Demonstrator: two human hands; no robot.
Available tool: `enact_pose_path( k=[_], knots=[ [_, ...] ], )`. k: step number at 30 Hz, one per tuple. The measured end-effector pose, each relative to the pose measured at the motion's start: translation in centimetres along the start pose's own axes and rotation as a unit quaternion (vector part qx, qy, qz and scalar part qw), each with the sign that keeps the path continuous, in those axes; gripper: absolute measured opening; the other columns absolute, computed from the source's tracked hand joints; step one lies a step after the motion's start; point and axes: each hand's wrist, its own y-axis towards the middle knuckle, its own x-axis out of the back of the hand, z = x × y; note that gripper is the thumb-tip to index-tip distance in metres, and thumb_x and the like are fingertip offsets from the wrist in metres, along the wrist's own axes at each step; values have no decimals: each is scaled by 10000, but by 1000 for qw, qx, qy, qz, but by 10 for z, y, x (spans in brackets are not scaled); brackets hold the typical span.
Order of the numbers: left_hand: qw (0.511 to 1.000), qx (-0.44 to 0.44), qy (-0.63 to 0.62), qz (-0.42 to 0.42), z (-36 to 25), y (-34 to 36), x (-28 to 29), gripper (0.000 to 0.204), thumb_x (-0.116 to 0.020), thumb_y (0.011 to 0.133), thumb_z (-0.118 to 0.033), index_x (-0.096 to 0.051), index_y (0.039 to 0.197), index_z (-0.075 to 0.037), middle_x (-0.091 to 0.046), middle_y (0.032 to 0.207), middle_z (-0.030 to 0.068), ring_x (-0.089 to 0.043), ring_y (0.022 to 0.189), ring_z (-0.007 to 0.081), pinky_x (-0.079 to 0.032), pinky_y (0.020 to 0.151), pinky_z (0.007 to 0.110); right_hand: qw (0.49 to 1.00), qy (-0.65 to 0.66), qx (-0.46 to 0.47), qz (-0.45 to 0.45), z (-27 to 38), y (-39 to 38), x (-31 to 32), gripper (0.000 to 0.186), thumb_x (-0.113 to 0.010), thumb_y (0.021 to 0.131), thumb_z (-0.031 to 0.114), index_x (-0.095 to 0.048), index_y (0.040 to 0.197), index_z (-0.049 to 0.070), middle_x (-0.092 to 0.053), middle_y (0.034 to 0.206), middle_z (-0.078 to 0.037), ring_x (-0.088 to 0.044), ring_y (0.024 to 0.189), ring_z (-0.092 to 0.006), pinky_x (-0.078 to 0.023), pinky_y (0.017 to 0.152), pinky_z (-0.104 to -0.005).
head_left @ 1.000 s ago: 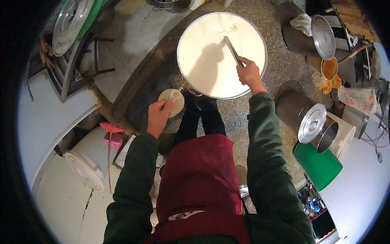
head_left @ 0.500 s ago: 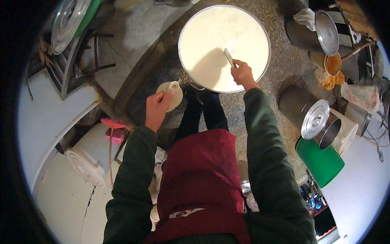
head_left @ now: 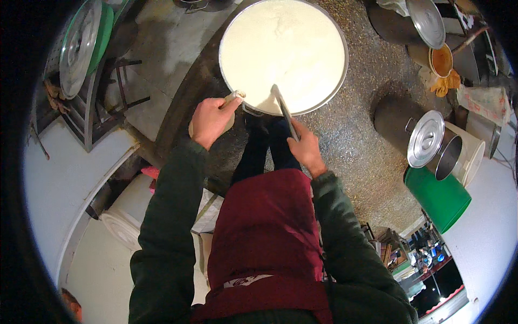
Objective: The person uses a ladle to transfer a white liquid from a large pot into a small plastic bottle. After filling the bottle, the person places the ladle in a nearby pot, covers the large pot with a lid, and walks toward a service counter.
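Speckled flr (head_left: 367, 135) underfoot. L hand (head_left: 211, 121) closed round neck of pale bottle (head_left: 229, 124), mouth near L rim of lg. round pot (head_left: 346, 59). R hand (head_left: 309, 147) gripping metal utensil (head_left: 284, 109), tip over pale liq. (head_left: 286, 46); can't tell if dipped. Pot just beyond both hands. Metal lid (head_left: 426, 22), far upper R.

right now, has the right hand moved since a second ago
Yes, toward the person's body: judged against the pot, the right hand was inside its rim and is now outside the near edge.
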Motion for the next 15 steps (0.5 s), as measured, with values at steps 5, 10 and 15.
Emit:
enact_pose_path(
  k=[5, 10, 15],
  knots=[
    [972, 30, 217, 80, -41, 36, -20, 529, -746, 946, -536, -833, 955, -14, -794, 976, 236, -776, 968, 436, -589, 842, 534, 994, 104, -9, -14, -8, -61, 7, 643, -717, 924, 11, -607, 1557, 30, -700, 1448, -276, -672, 1382, -399, -548, 1128, -439],
    [930, -45, 351, 97, -60, 70, -61, 367, -733, 912, -376, -844, 987, -33, -818, 1032, 226, -792, 1000, 421, -612, 880, 503, 985, 156, -71, 6, -12, -113, 21, 625, -705, 967, -32, -579, 1578, -17, -663, 1551, -216, -612, 1466, -283, -499, 1191, -379],
    [869, -130, 457, 137, -65, 100, -92, 247, -718, 878, -258, -842, 960, -61, -815, 1006, 224, -801, 963, 410, -625, 839, 517, 987, 150, -47, -24, -15, -155, 30, 621, -740, 957, -30, -609, 1563, 4, -680, 1537, -204, -662, 1408, -263, -539, 1144, -372]
  ],
)
